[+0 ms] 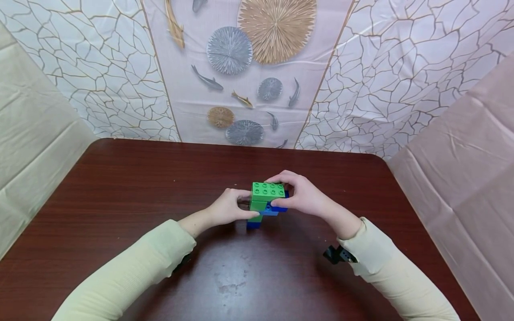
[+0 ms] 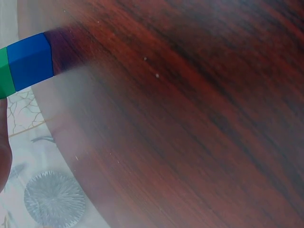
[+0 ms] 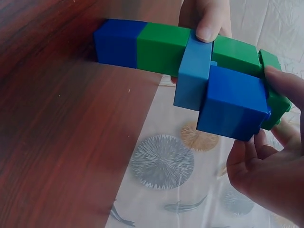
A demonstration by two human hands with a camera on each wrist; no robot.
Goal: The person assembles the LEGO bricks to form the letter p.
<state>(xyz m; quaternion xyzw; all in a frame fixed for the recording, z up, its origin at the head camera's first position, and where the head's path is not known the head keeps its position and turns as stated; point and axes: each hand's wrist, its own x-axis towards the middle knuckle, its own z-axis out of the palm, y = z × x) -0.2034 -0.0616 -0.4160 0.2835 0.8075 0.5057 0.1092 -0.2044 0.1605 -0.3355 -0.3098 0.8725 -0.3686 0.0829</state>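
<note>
A stack of toy building bricks (image 1: 258, 205) stands at the table's middle. In the right wrist view, a dark blue brick (image 3: 118, 43) forms its foot, with a green brick (image 3: 162, 46), a light blue brick (image 3: 194, 71) and another green one above. A second dark blue brick (image 3: 233, 99) sits on the light blue one's overhang. A studded green brick (image 1: 268, 191) lies across the top. My left hand (image 1: 229, 207) pinches the stack's middle between thumb and fingers. My right hand (image 1: 303, 194) grips the top green brick, its fingers also at the upper dark blue brick.
The dark brown table (image 1: 132, 187) has a glossy patch near the front. Behind it hangs a patterned cloth (image 1: 192, 102), with pale cloth at both sides. A black device (image 1: 339, 255) is at the right wrist.
</note>
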